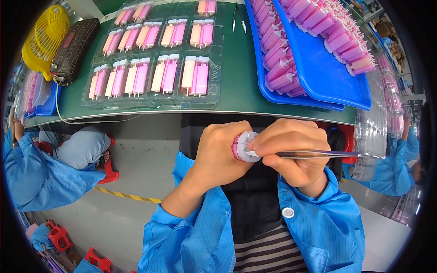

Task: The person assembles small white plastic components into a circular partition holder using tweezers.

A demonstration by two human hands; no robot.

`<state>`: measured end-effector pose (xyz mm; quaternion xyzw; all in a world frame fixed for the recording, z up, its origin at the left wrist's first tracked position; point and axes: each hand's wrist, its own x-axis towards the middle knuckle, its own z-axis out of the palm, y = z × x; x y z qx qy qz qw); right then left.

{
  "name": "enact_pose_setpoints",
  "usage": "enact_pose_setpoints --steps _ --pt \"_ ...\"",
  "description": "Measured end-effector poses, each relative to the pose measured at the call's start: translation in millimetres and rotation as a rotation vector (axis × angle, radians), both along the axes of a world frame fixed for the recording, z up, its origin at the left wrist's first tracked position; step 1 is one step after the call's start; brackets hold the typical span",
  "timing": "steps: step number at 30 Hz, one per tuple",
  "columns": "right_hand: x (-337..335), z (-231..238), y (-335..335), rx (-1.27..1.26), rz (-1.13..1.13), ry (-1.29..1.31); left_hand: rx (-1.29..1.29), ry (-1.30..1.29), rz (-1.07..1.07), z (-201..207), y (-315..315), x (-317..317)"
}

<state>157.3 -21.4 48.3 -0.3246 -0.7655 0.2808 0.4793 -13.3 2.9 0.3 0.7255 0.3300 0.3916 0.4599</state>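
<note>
My left hand (211, 152) is wrapped round a pink piece (235, 148) with a pale, lobed plastic end, held in front of my body just below the table edge. In my right hand (293, 141) is a pair of metal tweezers (334, 154), gripped between thumb and fingers. Its points are at the pale end (244, 141) of the piece, partly covered by my fingertips. A small white bit shows by the tips; I cannot tell whether it is a separate part. Most of the pink body is hidden inside my left hand.
A clear blister tray (211, 102) holds several cream-and-pink twin-tube pieces (195, 77). Two overlapping blue trays (337, 91) carry many pink pieces. Another pair of tweezers (239, 20) lies between. A yellow fan (45, 38) and dark pouch (75, 50) sit left; people in blue work on both sides.
</note>
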Motion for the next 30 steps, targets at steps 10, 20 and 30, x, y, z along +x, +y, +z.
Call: enact_pose_setpoints --steps 10,20,30 --pt "-10.2 -12.0 -11.3 -0.127 -0.15 0.344 0.286 -0.013 0.339 -8.2 -0.5 10.0" --pt "-12.9 -16.1 -9.1 -0.106 -0.203 0.258 0.316 0.004 0.361 -11.3 0.1 8.5" --pt "-9.6 -14.1 -7.9 -0.097 -0.166 0.242 0.298 -0.002 0.337 -12.1 -0.5 9.9"
